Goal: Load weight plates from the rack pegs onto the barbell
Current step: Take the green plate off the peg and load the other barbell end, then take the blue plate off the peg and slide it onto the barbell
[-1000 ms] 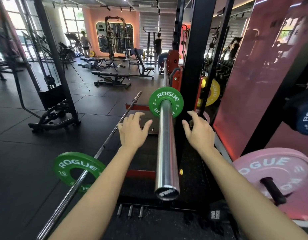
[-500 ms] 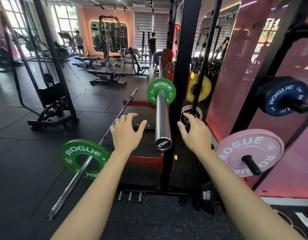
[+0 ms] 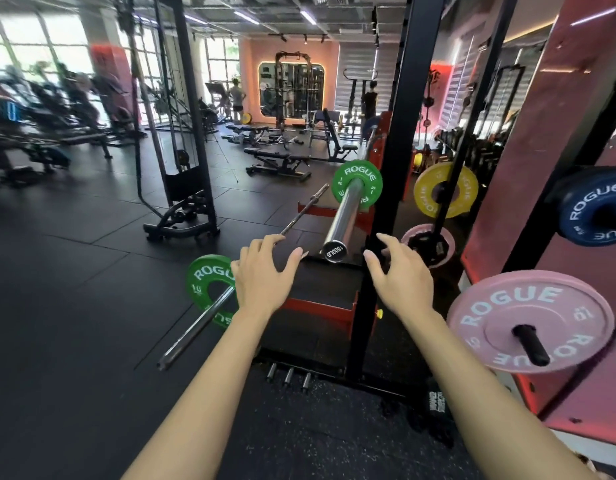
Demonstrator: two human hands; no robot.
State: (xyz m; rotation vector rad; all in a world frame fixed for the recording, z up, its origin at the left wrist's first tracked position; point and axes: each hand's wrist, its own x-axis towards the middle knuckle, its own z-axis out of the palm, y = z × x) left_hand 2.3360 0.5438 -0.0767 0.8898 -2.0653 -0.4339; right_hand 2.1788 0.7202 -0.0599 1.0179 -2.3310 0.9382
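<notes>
both the left hand and right hand hung released and empty, the barbell sleeve between their fingertips, so the pink plate beyond the right fingers likely wanted a two-handed rim grasp.

You stand on a black rubber-tiled floor. Resting on it: a second barbell with a green plate, a black rack upright's base, and benches farther back.
</notes>
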